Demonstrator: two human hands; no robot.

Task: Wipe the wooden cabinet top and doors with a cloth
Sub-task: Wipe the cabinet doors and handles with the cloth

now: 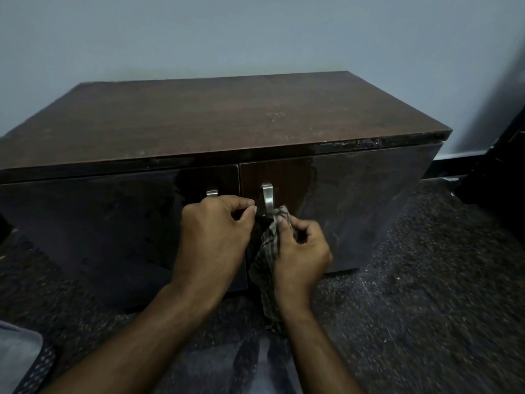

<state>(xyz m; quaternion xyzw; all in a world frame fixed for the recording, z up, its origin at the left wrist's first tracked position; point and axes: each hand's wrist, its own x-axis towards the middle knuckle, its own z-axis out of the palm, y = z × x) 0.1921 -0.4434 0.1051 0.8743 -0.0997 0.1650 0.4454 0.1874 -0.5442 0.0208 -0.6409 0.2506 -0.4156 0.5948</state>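
Cloth (270, 251) gripped in right hand (301, 251), beside door handle (267, 199).

two bare forearms enter from the bottom of the frame, no sleeves, rings or watch on the left hand (211, 237) or right hand (301, 251); grey trousers at bottom centre.

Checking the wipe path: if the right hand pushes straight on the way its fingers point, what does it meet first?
Probably the metal handle on the right door: the right hand holds the cloth just below it, though depth is unclear.
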